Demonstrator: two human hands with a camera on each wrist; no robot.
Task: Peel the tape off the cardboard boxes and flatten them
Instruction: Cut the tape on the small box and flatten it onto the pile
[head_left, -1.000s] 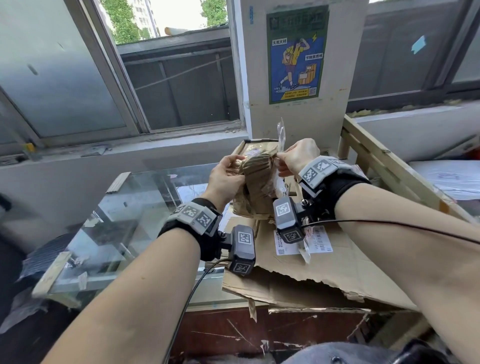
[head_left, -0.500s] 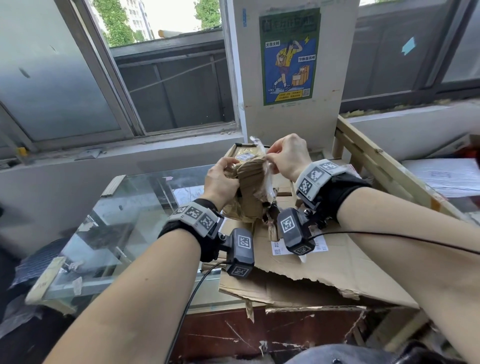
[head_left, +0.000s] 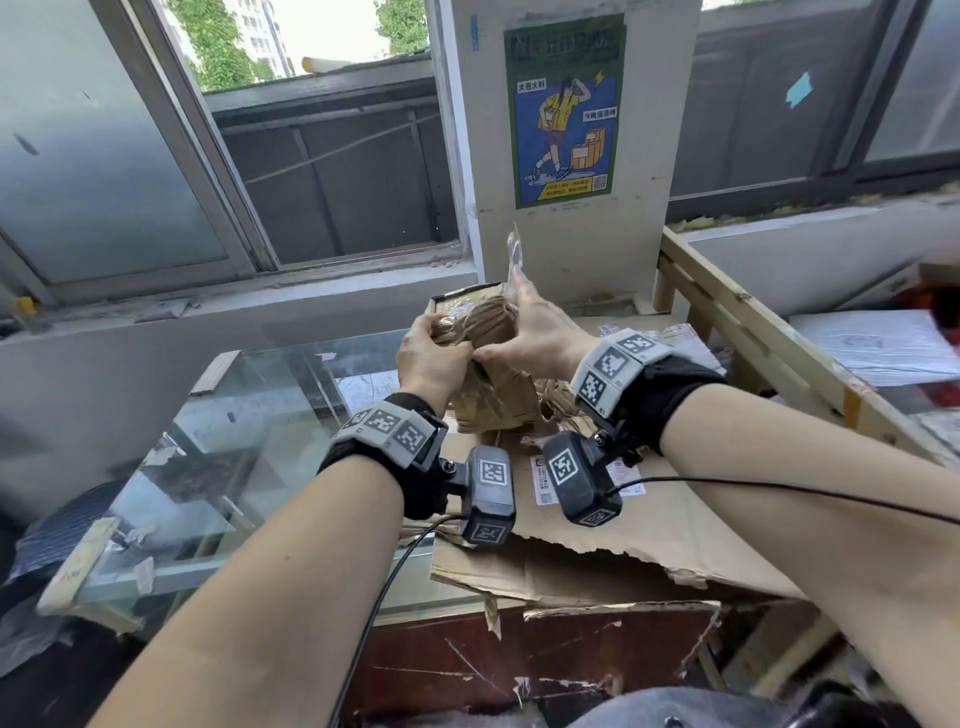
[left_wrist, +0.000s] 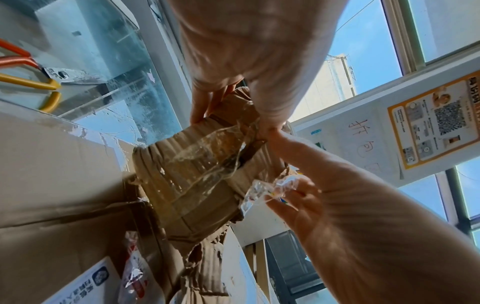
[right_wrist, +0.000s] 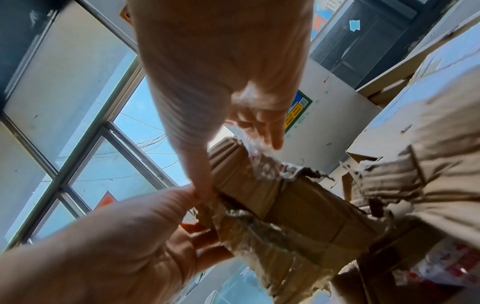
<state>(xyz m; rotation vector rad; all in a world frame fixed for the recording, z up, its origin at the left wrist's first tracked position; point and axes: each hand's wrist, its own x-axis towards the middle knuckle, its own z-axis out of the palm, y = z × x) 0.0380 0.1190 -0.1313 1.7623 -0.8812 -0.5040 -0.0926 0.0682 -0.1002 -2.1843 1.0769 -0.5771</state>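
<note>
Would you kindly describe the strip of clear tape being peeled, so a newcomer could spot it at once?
Find the white pillar with the blue and green poster; just below it both hands hold a crumpled cardboard box. The clear tape sticks up from the right hand. Unlike the brown cardboard around it, it is transparent, shiny and crinkled.

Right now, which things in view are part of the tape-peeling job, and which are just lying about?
In the job:
- crumpled brown cardboard box, gripped by left hand
- clear crinkled tape strip, pinched by right hand
- flattened brown cardboard sheet

Lying about:
- orange-and-yellow-handled scissors
- green-bordered courier poster
- glass tabletop
</note>
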